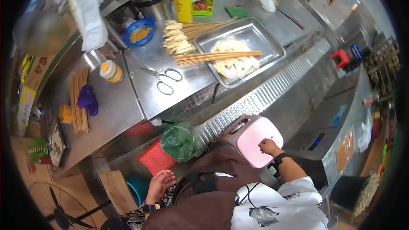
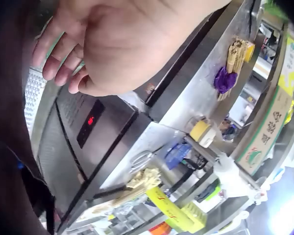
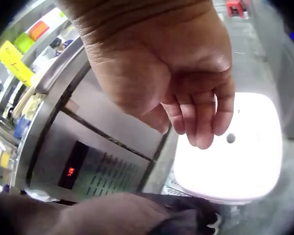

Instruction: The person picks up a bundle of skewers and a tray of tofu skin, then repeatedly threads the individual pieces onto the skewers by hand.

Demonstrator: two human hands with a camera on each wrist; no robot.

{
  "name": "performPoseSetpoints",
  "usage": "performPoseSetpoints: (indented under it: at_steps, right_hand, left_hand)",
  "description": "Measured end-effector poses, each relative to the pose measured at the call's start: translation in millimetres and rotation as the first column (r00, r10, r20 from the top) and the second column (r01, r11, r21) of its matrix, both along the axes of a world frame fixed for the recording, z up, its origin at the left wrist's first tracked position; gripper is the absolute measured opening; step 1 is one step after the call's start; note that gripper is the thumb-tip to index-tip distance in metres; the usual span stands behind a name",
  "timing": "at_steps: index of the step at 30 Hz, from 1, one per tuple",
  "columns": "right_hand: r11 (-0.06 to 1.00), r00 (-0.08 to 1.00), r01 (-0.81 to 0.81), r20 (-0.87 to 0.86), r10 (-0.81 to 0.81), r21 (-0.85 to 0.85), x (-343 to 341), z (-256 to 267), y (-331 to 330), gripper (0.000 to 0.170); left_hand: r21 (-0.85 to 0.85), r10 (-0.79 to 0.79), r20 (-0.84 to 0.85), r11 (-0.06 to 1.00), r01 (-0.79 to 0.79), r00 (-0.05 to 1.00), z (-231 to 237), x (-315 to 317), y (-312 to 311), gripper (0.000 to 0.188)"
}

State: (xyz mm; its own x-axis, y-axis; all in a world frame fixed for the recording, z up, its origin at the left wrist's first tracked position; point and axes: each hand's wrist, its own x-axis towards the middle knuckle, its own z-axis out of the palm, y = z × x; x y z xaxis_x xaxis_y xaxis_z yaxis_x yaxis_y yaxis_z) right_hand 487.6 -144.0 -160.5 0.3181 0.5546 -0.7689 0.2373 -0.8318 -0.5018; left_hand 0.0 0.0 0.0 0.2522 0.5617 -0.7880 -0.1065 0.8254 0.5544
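A pink stool [image 1: 254, 134] with a rounded square seat stands on the floor at the person's right. Over its seat hovers the right hand [image 1: 269, 147], with loosely bent fingers and nothing in them. In the right wrist view those fingers hang down in front of the bright seat [image 3: 235, 171], close to a small round hole in it. The left hand [image 1: 160, 186] is held low beside the brown apron [image 1: 196, 208], palm turned up and fingers relaxed. Nothing lies in that palm in the left wrist view. Nearest to it are a red plastic basket [image 1: 156, 158] and a green bag [image 1: 181, 142].
On the steel counter lie scissors [image 1: 164, 79], bundled skewers [image 1: 80, 98] and a jar [image 1: 111, 71]. A metal tray [image 1: 272, 53] holds pale food under more sticks. A perforated grate [image 1: 264, 93] runs along the floor. At right stands a steel appliance [image 1: 315, 132].
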Motion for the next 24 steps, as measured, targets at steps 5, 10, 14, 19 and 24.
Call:
performPoseSetpoints:
  at_steps: [5, 10, 14, 19, 24]
  right_hand:
    - [0.949, 0.948, -0.202, 0.197, 0.252, -0.244, 8.0, -11.3, -104.9, 0.026]
    - [0.957, 0.999, -0.010, 0.043, 0.023, -0.290, -22.0, 28.9, -94.4, 0.028]
    - [0.973, 0.973, -0.147, 0.150, 0.175, -0.178, 2.8, 50.3, -48.9, 0.026]
    - [0.995, 0.980, 0.069, 0.182, -0.080, 0.066, 96.3, 23.4, 18.0, 0.022]
    - [0.711, 0.840, 0.381, 0.099, -0.533, 0.591, 255.6, 19.3, 140.8, 0.023]
  left_hand:
    - [-0.177, -0.157, 0.055, 0.971, 0.164, 0.986, -41.0, 33.8, 5.2, 0.020]
    - [-0.139, -0.205, 0.097, 0.966, 0.217, 0.974, -38.0, 65.9, 32.2, 0.020]
    - [-0.064, -0.220, 0.115, 0.972, 0.228, 0.969, -31.9, 94.8, 53.3, 0.021]
    - [0.004, -0.141, 0.138, 0.990, 0.142, 0.980, -32.0, 133.8, 78.3, 0.022]
    - [0.016, -0.005, 0.184, 1.000, 0.002, 0.983, -35.7, 210.0, 119.7, 0.024]
